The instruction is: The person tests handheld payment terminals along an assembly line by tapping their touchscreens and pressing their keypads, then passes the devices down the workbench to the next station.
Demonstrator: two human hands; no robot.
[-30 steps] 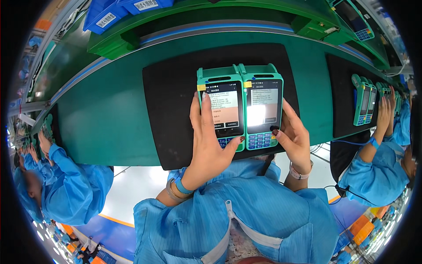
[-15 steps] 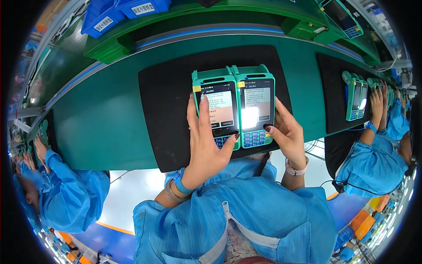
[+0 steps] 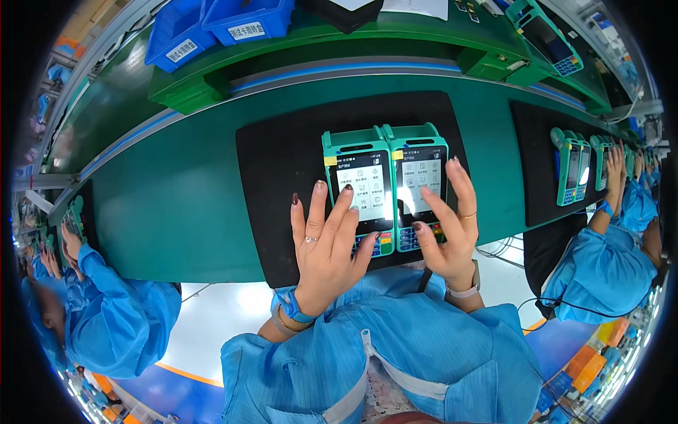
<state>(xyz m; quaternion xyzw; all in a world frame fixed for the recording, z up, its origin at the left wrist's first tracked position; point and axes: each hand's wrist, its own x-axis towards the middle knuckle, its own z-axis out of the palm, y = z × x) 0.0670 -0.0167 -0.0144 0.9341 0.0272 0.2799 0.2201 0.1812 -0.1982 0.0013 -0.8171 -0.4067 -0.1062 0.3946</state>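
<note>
Two green handheld payment terminals lie side by side on a black mat (image 3: 282,162), their lit screens showing a grid of icons above coloured keypads. My left hand (image 3: 328,244) is spread over the left payment terminal (image 3: 364,180), with fingertips at its screen and the thumb by its keypad. Over the right payment terminal (image 3: 421,166), my right hand (image 3: 452,237) has its index finger at the screen and its thumb near the keys. Neither hand grips a terminal. My fingers hide part of both screens and keypads.
Blue bins (image 3: 251,21) stand on the raised green shelf (image 3: 353,46) behind, with another terminal (image 3: 547,42) at its right. Co-workers in blue sit on both sides; to the right, more terminals (image 3: 573,169) rest on another black mat.
Both screens have switched from text pages to icon grids. My left fingers have left the terminal's side and spread over its screen. My right index finger has moved from the edge onto the screen.
</note>
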